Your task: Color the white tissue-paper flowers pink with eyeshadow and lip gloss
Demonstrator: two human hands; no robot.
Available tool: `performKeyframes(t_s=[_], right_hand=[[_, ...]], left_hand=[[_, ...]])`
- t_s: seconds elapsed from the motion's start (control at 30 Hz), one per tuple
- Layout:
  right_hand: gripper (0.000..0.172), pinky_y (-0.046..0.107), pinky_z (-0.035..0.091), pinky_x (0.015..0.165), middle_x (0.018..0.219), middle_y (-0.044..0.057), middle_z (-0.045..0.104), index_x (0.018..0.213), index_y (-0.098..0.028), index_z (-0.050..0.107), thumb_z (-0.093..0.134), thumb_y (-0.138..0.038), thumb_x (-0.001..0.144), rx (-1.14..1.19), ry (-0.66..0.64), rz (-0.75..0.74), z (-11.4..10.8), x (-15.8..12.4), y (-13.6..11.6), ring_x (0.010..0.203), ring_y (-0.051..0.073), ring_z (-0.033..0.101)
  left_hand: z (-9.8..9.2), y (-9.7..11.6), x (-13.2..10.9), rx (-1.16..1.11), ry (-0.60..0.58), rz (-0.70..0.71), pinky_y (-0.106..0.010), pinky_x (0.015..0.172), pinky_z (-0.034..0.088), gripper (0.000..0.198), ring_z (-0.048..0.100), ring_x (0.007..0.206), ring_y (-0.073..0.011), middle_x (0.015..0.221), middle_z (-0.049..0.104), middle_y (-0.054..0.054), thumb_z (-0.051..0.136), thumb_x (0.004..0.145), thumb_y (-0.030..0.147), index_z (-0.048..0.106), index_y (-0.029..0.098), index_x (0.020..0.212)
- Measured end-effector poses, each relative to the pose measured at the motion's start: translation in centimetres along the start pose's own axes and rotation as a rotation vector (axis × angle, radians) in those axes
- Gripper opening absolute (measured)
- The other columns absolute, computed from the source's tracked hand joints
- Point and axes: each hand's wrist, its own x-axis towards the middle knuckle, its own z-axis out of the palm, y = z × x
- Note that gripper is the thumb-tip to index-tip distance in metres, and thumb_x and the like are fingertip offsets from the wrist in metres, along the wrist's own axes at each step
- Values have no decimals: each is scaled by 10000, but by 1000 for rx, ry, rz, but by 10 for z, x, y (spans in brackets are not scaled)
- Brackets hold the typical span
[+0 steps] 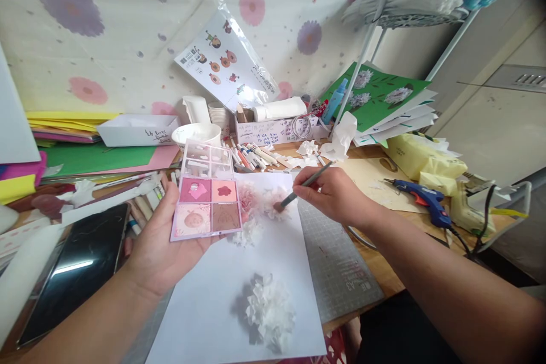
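In my left hand (160,244) lies an opened makeup palette (211,205) with pink, peach and brown powder pans, its clear lid tilted up. My right hand (330,193) pinches the thin dark handle of a makeup brush (298,190). The brush's bristles touch a white paper flower (273,199) with faint pink on it. Beside it is a pinker paper flower (247,199), partly behind the palette, and below that a white one (248,234). A larger white paper flower (271,310) stands near the front of the white sheet (213,301) beneath them.
A grey cutting mat (333,256) lies under the sheet. To the right rests a blue glue gun (420,199) with its cord. Pens (256,156), a paper bowl (196,133) and a box (277,129) line the back. At the left is a black tablet (77,273).
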Motion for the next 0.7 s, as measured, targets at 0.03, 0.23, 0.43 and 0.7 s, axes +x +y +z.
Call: performKeyframes(t_s=[0.03, 0.23, 0.43, 0.7], right_hand=[[145, 272, 383, 583, 678, 9, 641, 741, -189, 641, 565, -274, 831, -5, 7, 2, 0, 0, 0, 573, 127, 510], [162, 273, 368, 548, 677, 12, 644, 718, -190, 643, 576, -280, 835, 29, 32, 13, -1, 1, 0, 549, 124, 509], [138, 285, 416, 580, 720, 20, 628, 792, -191, 641, 582, -294, 864, 188, 206, -11, -12, -2, -17, 617, 141, 555], [42, 254, 469, 568, 723, 16, 645, 829, -173, 669, 671, -209, 809, 591, 73, -86, 0, -5, -57, 634, 123, 584]], left_hand=[[0, 0, 0, -3, -1, 0, -595, 848, 577, 494, 691, 1120, -330, 1372, 636, -113, 366, 1018, 512, 524, 279, 1424], [-2, 1, 0, -31, -17, -17, -565, 834, 592, 480, 697, 1111, -319, 1347, 656, -110, 422, 1005, 511, 541, 273, 1404], [2, -12, -9, -80, -61, -167, -550, 907, 566, 490, 705, 1093, -312, 1267, 703, -150, 410, 1012, 512, 631, 185, 1303], [5, -32, -21, -93, -223, -313, -641, 939, 506, 471, 722, 990, -304, 1149, 755, -137, 489, 975, 538, 684, 176, 1205]])
